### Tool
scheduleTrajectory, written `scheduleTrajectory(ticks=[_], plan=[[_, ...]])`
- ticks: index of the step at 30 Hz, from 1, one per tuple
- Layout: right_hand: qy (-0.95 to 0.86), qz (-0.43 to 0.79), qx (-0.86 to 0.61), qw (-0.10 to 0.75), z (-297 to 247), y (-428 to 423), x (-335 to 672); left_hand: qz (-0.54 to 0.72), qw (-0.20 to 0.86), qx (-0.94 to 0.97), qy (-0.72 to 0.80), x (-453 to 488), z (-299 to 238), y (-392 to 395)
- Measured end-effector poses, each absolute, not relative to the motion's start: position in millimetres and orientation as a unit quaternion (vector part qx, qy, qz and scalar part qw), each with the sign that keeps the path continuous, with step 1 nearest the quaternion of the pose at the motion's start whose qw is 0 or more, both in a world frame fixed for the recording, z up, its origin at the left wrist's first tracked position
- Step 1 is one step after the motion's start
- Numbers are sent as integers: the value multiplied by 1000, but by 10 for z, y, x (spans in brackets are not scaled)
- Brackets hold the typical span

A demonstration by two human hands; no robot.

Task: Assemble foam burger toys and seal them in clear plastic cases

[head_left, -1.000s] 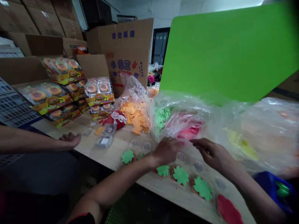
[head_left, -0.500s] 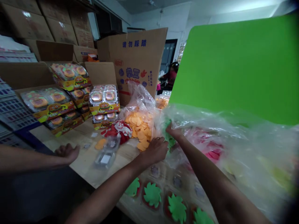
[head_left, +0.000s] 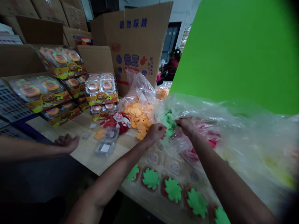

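Withdrawn since the earlier frame: my right hand [head_left: 186,126], now just right of the green pieces [head_left: 169,122], fingers bunched, hold unclear. My left hand [head_left: 157,133]: curled, cannot tell if gripping. Pieces lie in clear bag [head_left: 174,104].

I watch through one head-worn camera — facing forward and down along both forearms [head_left: 123,170], close over the worktop [head_left: 121,149] around the left hand [head_left: 157,132] and right hand [head_left: 186,126] — taking in the green panel [head_left: 233,56] beyond them.
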State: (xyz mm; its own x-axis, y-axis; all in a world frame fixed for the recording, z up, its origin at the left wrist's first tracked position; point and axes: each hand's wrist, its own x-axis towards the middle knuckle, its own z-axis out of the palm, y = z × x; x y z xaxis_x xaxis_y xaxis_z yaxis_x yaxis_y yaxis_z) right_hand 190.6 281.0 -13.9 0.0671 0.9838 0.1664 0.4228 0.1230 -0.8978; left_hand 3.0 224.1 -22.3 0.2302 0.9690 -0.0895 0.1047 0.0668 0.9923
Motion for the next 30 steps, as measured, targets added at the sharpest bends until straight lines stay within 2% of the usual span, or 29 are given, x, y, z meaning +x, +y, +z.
scheduleTrajectory(ticks=[5,8,12,16,19,23,26,30], plan=[[-526,496,-509,467,20,2147,2141,384,672,467,428,292,-102,2159],[-466,558,-476,494,101,1699,2241,370,733,432,373,442,-27,1995],[-467,559,-519,447,211,1143,2452,339,729,492,333,628,41,1707],[-494,495,-581,417,244,584,2778,267,719,567,300,938,31,1347],[-500,453,-616,406,185,125,3084,254,663,639,297,1260,-62,1024],[-530,353,-688,348,2,-515,3443,268,522,758,283,1673,-281,570],[-584,246,-714,298,-205,-936,3514,249,402,856,210,1852,-443,315],[-664,125,-680,285,-524,-1303,3373,145,256,954,65,1865,-608,196]])
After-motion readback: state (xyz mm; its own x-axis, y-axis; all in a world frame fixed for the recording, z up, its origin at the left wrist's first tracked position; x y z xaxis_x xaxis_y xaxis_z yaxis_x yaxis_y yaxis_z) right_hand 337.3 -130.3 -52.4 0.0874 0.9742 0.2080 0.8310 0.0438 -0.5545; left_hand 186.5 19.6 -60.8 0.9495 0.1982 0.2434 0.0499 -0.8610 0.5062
